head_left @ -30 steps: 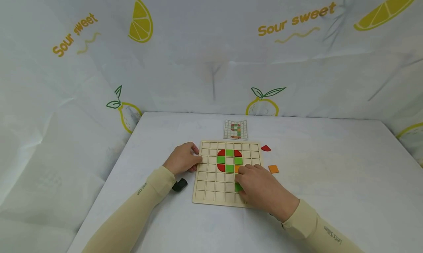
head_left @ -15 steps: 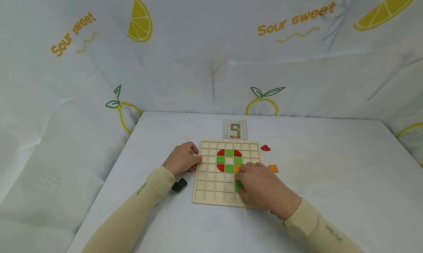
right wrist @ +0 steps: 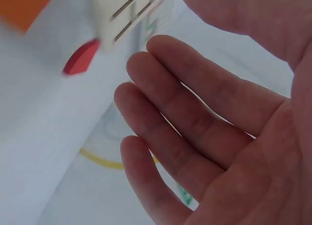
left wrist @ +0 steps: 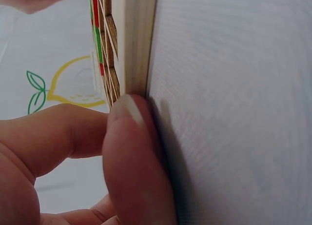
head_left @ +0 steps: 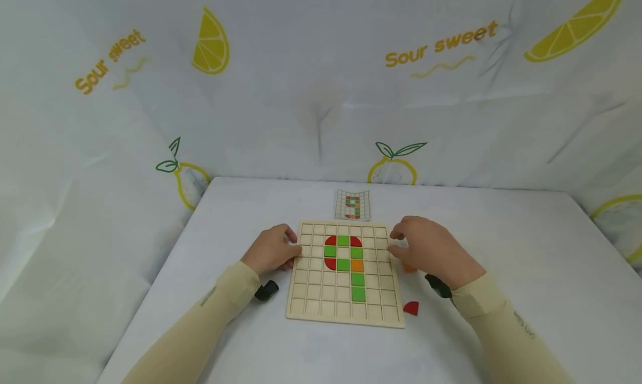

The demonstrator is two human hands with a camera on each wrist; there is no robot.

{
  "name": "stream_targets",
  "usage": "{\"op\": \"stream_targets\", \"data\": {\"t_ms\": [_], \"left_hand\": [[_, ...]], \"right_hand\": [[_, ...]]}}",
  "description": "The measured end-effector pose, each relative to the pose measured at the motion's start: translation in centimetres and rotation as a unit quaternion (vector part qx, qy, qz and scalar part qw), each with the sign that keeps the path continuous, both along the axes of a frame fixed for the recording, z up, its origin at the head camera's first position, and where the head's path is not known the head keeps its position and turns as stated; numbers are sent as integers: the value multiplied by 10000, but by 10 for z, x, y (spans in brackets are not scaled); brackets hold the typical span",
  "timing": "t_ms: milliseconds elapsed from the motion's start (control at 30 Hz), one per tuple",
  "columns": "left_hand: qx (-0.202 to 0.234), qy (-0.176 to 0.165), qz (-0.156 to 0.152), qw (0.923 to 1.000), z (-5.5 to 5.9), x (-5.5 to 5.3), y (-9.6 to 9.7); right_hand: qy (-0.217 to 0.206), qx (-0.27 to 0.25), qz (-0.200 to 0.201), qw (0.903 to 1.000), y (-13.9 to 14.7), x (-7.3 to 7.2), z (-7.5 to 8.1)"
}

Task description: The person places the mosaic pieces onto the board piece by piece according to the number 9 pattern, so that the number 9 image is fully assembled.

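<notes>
A wooden grid board [head_left: 321, 300] lies flat on the white table, with red, green and orange tiles seated in its squares. Two green tiles [head_left: 358, 286] run down below an orange tile [head_left: 356, 266]. At the board's left edge is my left hand [head_left: 268, 250], its thumb tip [left wrist: 127, 110] against the wooden side. My right hand [head_left: 431, 247] hovers beside the right edge. Its fingers [right wrist: 180, 108] are nearly straight and carry nothing. Partly under it in the head view lies a loose orange tile [head_left: 409, 267]. A red quarter-round piece [right wrist: 82, 58] shows in the right wrist view.
Behind the board lies a pattern card [head_left: 352, 205] printed with a coloured figure. Another red quarter-round piece [head_left: 411, 307] rests near the board's front right corner. A patterned white cloth [head_left: 281, 94] hangs behind the table.
My right hand has lifted off the lower squares and moved back and right, uncovering the green tiles and the near red piece. My left hand keeps its place at the board. The head view has tilted slightly.
</notes>
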State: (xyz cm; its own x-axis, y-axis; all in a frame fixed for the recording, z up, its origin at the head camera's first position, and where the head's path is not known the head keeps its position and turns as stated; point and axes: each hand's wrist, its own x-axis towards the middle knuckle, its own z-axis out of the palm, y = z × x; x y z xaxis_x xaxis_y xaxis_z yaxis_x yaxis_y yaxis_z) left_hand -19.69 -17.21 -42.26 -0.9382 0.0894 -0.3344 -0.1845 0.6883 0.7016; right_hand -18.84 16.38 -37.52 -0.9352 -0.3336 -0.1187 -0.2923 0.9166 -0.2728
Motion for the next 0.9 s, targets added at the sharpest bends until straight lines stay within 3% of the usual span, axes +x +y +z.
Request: {"op": "stream_targets", "data": {"t_ms": [200, 400, 900], "left_hand": [[116, -3, 0, 9999, -2, 2, 0], [92, 37, -19, 9999, -1, 0, 0], [35, 6, -16, 10000, -2, -1, 0]], "right_hand": [[-302, -193, -359, 9987, 22, -29, -13], [-472, -169, -445, 9977, 27, -45, -24], [-280, -219, -345, 9988, 24, -50, -37]]}}
